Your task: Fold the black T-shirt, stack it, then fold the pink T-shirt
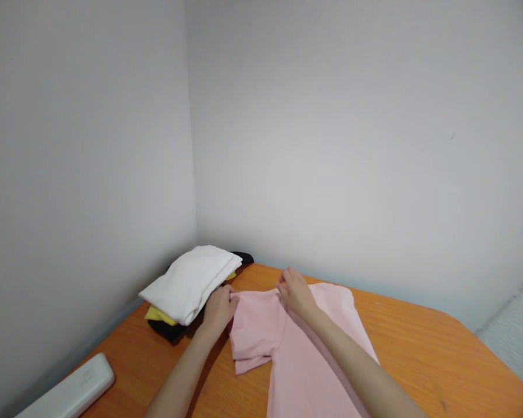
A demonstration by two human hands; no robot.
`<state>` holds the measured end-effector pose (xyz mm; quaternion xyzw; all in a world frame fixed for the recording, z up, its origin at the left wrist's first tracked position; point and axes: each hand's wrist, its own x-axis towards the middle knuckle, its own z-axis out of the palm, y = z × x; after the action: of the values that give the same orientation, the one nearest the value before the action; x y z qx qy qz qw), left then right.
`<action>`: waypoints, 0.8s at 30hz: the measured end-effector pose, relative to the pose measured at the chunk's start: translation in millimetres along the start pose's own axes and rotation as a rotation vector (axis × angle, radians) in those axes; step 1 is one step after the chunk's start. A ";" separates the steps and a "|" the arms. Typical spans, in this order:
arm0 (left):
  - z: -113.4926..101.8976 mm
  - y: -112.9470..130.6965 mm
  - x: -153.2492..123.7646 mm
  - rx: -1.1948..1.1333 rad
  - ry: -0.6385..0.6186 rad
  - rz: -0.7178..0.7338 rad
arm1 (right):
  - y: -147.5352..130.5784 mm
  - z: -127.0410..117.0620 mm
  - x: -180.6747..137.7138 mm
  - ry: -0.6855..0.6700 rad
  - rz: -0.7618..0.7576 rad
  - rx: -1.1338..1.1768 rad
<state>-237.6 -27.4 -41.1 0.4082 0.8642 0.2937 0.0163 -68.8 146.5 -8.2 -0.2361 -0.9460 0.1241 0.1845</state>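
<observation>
One pink shirt (303,374), shoulders (331,292) pointing away, long axis likewise; left grip (219,307), right grip (297,294) pinching far edge (257,294).

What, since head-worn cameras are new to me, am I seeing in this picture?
No machine here: the single picture comes from a camera on a person's head, looking forward and down, so both bare hands are the wearer's own. A pink shirt lies on an orange-brown table. The left hand seems to pinch its sleeve; the right hand touches it near the shoulder, grip unclear. Beyond the left hand, a folded white garment lies over yellow cloth and black cloth. A long white object sits lower left.
</observation>
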 end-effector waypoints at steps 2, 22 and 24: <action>2.6 -6.0 1.7 -0.022 -0.001 -0.010 | -24.6 -3.8 -26.8 -0.041 -0.039 0.036; 11.6 -14.7 7.1 -0.138 0.028 -0.046 | -108.2 23.4 -104.0 -0.145 -0.356 -0.237; 11.9 -14.8 6.2 -0.120 0.039 -0.021 | -112.3 34.6 -104.1 -0.182 -0.428 -0.300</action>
<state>-248.9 -24.4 -57.3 0.3915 0.8494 0.3529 0.0272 -42.4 -6.2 -33.5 -0.0433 -0.9948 -0.0385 0.0835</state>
